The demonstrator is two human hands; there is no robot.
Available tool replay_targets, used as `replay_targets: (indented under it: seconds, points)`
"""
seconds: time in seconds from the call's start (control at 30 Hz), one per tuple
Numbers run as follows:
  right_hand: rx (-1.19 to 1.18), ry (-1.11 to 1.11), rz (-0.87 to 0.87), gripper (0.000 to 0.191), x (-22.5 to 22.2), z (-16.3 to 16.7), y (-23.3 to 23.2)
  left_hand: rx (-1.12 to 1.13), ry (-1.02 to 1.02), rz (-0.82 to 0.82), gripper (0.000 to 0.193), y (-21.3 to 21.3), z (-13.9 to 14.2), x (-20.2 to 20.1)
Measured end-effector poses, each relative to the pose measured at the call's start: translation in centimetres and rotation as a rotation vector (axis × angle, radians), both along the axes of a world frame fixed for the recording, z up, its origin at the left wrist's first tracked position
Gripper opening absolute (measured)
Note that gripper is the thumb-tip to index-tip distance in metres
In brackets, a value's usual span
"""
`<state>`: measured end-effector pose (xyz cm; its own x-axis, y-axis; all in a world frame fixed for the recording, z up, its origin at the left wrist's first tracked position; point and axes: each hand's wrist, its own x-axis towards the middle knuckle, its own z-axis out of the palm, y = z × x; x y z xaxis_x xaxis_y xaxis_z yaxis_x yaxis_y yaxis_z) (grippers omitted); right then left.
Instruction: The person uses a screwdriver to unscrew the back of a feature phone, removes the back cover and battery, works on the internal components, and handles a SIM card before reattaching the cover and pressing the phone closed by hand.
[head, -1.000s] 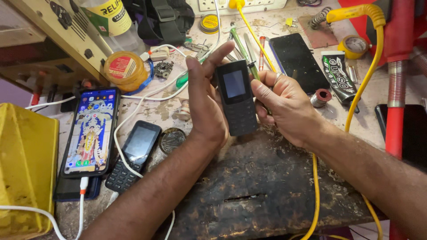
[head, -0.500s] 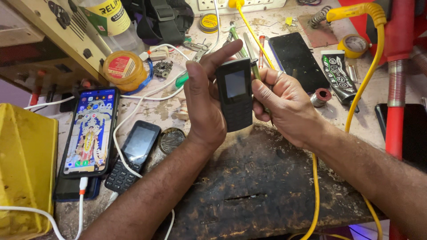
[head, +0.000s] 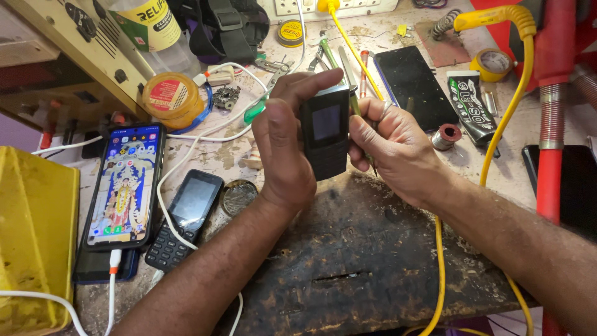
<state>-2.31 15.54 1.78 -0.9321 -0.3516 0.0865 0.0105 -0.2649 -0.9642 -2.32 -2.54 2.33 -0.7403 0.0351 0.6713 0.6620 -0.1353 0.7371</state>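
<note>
A small dark keypad phone (head: 324, 132) with a blank screen is held upright above the workbench. My left hand (head: 283, 146) grips its left side, the fingers curling over its top edge. My right hand (head: 392, 149) presses against its right side, thumb on the edge, and seems to pinch a thin tool beside it. Below the hands lies a dark, scarred wooden board (head: 354, 261).
A lit smartphone (head: 124, 186) on a charging cable and a second keypad phone (head: 183, 218) lie at left by a yellow box (head: 34, 249). A black glass panel (head: 413, 87), solder spool (head: 446, 135), tube (head: 471, 106), yellow cable (head: 497, 130) and red hose (head: 550, 143) crowd the right.
Both hands have lifted the keypad phone slightly up and away from me, and my right hand has closed tighter against its side.
</note>
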Motion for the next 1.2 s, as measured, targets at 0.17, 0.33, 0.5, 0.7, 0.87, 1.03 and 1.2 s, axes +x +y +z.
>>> replay_targets:
  seconds: [0.17, 0.33, 0.5, 0.7, 0.87, 1.03, 1.2]
  points:
    - [0.000, -0.014, -0.002, 0.018, 0.0, 0.0, 0.0, -0.062, 0.024, 0.041, 0.089, -0.2, 0.3, 0.4]
    - [0.021, -0.034, -0.016, 0.017, 0.1, -0.1, -0.1, -0.070, 0.021, 0.047, 0.089, -0.4, 0.2, 0.3]
    - [0.029, -0.061, -0.020, 0.018, 0.1, -0.1, -0.2, 0.246, -0.274, -0.204, 0.076, 0.1, 0.0, -0.5]
    - [-0.079, -0.086, 0.014, 0.021, 0.7, 1.2, -0.1, 0.602, -0.623, -0.434, 0.065, 1.2, 0.8, -0.9]
    - [-0.257, -0.110, -0.009, 0.037, 1.7, 3.0, 0.2, 0.599, -0.566, -0.501, 0.080, 1.5, 1.7, 0.2]
    - [-0.334, -0.117, -0.007, 0.044, 2.4, 4.1, 0.4, 0.707, -0.507, -0.677, 0.083, 1.5, 2.0, 1.1]
    - [-0.389, -0.072, 0.120, 0.042, 2.7, 4.5, 0.3, 0.666, -0.473, -0.729, 0.087, 0.9, 2.3, 1.3]
